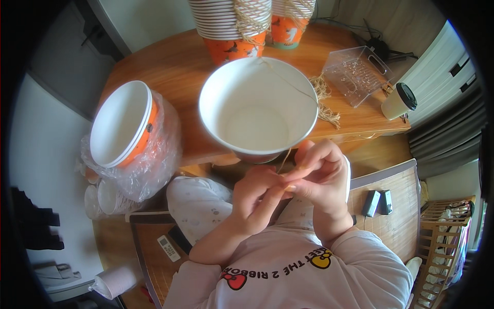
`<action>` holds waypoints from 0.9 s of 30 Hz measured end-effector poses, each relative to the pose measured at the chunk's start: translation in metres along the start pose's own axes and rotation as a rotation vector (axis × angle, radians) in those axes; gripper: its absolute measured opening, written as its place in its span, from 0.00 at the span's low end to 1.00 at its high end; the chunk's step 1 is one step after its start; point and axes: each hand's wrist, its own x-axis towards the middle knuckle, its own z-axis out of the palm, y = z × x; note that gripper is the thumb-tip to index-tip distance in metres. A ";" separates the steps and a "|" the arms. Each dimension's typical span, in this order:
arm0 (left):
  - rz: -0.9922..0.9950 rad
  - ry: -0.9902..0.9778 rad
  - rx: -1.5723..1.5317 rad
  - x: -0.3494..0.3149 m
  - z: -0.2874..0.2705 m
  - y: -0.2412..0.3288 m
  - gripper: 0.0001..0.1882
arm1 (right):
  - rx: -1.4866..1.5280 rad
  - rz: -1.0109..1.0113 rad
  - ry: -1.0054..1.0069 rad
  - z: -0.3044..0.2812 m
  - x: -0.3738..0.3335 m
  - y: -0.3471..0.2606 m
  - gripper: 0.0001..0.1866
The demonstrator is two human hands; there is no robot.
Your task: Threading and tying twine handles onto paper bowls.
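A large white paper bucket [218, 110] stands at the near edge of the table, its open mouth toward me. A thin strand of tan twine [284, 159] crosses its inside and comes down over the near rim to my fingers. Just below that rim, my left hand [257, 193] and my right hand [324, 172] meet, thumbs and fingertips pinched together on the twine. The exact end of the strand between the fingertips is too small to make out.
Tall stacks of orange-and-white buckets [234, 49] draped with twine stand behind. Loose twine [324, 103], a clear plastic box [355, 77] with small bits and a lidded cup [399, 101] are at right. Plastic-wrapped buckets [146, 139] sit at left.
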 end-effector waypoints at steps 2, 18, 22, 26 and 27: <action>0.144 -0.033 0.148 0.009 -0.007 0.003 0.07 | 0.047 -0.028 -0.010 -0.001 0.003 0.005 0.20; 0.499 0.089 0.779 0.012 -0.020 0.018 0.06 | -0.013 0.000 -0.041 0.008 0.001 -0.002 0.23; 0.421 0.166 0.700 0.015 -0.024 0.015 0.05 | -0.001 -0.015 -0.031 0.013 -0.002 -0.001 0.23; 0.364 0.228 0.717 0.020 -0.025 0.014 0.04 | -0.094 -0.144 -0.001 0.009 -0.006 0.000 0.15; 0.356 0.242 0.740 0.021 -0.024 0.013 0.04 | -0.093 -0.144 -0.001 0.008 -0.006 0.000 0.15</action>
